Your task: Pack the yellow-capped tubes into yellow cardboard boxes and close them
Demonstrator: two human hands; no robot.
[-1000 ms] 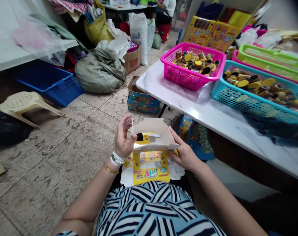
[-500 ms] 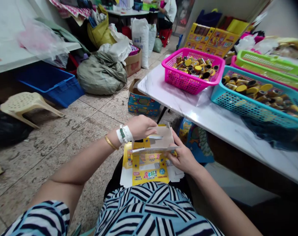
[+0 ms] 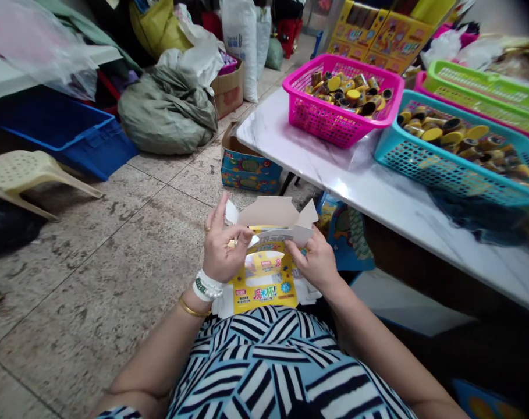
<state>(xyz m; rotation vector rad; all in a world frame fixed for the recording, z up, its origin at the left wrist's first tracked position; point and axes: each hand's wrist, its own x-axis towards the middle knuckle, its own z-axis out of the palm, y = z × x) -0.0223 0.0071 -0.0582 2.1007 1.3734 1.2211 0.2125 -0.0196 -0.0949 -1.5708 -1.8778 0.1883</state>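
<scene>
A partly folded cardboard carton [image 3: 270,212], plain grey-brown inside with raised end flaps, is held up over my lap. My left hand [image 3: 224,247] is at its left end, the thumb by a small white flap and the fingers along the outer side. On the right end, my right hand [image 3: 315,260] grips the carton, thumb in front and fingers behind. Beneath it, flat yellow printed cartons [image 3: 264,295] lie stacked on my lap, their white edges sticking out at the sides.
To the right, a marble-patterned table [image 3: 264,131] bears a pink basket [image 3: 325,125] and a turquoise basket [image 3: 443,171], both filled with small yellow-and-brown cups. An open printed box [image 3: 251,174] stands on the floor by the table's corner. A cream stool [image 3: 32,169] is at left.
My left hand has moved from above the carton's opening to its left end. The carton is opened wider, with its back panel and end flaps spread. The camera view has tilted down slightly.
</scene>
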